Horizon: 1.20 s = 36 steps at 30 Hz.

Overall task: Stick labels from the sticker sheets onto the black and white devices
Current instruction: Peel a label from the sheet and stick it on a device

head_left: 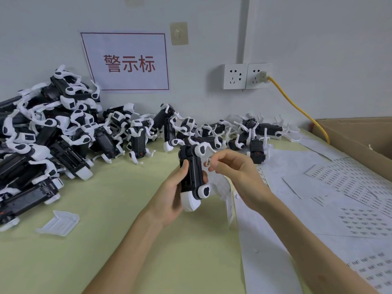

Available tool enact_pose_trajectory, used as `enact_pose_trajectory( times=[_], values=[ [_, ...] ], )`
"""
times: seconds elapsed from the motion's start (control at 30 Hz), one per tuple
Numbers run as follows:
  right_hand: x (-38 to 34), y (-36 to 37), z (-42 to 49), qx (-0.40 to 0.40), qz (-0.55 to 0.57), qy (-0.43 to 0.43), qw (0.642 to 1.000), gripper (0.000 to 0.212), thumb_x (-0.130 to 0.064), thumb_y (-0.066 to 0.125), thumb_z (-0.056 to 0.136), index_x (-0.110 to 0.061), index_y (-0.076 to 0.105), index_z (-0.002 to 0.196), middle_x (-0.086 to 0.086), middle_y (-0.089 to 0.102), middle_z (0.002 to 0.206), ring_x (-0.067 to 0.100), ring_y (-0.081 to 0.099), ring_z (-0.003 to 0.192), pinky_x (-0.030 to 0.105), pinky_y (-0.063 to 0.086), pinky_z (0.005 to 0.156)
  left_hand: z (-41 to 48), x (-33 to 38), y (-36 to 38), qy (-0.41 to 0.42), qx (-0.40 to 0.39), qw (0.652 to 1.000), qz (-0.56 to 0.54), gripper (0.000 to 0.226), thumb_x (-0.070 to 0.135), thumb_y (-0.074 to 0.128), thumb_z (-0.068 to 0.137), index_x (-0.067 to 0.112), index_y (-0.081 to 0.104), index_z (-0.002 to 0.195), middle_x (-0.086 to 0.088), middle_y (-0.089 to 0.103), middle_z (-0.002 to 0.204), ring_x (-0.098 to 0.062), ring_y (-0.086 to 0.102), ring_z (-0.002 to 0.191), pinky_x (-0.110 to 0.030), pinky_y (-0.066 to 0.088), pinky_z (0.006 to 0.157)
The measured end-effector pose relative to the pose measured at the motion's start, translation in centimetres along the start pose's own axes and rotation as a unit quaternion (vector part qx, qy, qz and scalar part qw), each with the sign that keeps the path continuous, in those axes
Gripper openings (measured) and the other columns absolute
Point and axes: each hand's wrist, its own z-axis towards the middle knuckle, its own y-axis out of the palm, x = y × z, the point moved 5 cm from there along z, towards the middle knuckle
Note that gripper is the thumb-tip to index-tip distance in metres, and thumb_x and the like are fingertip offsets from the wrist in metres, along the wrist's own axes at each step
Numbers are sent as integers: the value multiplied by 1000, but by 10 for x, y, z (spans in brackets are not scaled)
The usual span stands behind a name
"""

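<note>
Label (pixel 209 161) being lined up at device (pixel 194 172).
Device being clamped steady by left grip (pixel 171 192), label being pinched by right grip (pixel 235 172).

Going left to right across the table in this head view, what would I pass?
From the left: pile of devices → clear plastic cover → left hand → held device → label → right hand → sticker sheets.

Bare forearms (pixel 131 240), left hand (pixel 171 190), right hand (pixel 237 175)

Bare tabletop (pixel 127 240) between device pile (pixel 48 132) and sticker sheets (pixel 350 187)
</note>
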Motion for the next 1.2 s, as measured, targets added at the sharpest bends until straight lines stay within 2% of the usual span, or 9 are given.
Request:
enact_pose_trajectory(
  times=[0.1, 0.23, 0.4, 0.63, 0.9, 1.07, 1.2],
  values=[
    [2, 1, 0, -12, -12, -3, 1000, 8, -10, 65, 90, -12, 71, 84, -1, 69, 85, 11, 65, 88, 22, 51, 89, 0, 0, 3, 9, -19, 1000, 19, 52, 56, 63, 83, 13, 65, 113, -4, 68, 92, -15, 65, 81, -27, 55, 69],
    [4, 2, 0, -9, -12, 23, 1000, 8, -22, 69, 87, -18, 73, 82, -2, 69, 87, 12, 63, 89, 23, 49, 88, 0, -1, 2, 11, -3, 999, 37, 61, 58, 64, 82, 11, 63, 120, -4, 70, 96, -16, 67, 85, -27, 56, 70],
    [4, 2, -1, -21, -4, 52, 998, 12, -27, 68, 88, -25, 73, 77, -5, 68, 84, 6, 62, 86, 11, 45, 84, -1, -2, 3, 12, 0, 999, 32, 51, 59, 65, 81, 22, 71, 115, -5, 70, 100, -16, 68, 94, -28, 57, 77],
    [10, 7, -1, -27, 6, 57, 998, 19, -14, 64, 97, -18, 70, 80, 2, 65, 76, 11, 61, 73, 13, 47, 77, -1, -2, 5, 7, 1, 1000, 7, 49, 57, 68, 80, 24, 73, 116, -4, 71, 101, -17, 69, 95, -27, 56, 80],
    [7, 7, -1, -27, 8, 45, 999, 16, -14, 64, 96, -15, 68, 80, 8, 64, 75, 17, 60, 70, 18, 48, 80, -2, 0, 7, 12, -8, 1000, 10, 48, 55, 67, 82, 27, 73, 121, -4, 72, 105, -17, 69, 99, -27, 56, 83],
    [5, 7, -2, -18, 0, 40, 999, 18, -8, 62, 99, -11, 67, 81, 9, 64, 76, 16, 60, 69, 17, 48, 78, -1, -1, 6, 12, 0, 999, 31, 35, 50, 60, 90, 29, 74, 114, -4, 72, 103, -17, 68, 98, -28, 56, 84],
    [6, 6, -2, 10, -12, 37, 999, 18, -6, 62, 98, -11, 67, 82, 5, 66, 74, 12, 62, 69, 14, 48, 75, 0, -2, 5, 12, 7, 999, 48, 35, 51, 58, 91, 30, 73, 115, -4, 71, 104, -18, 68, 100, -30, 55, 87]
  ],
)
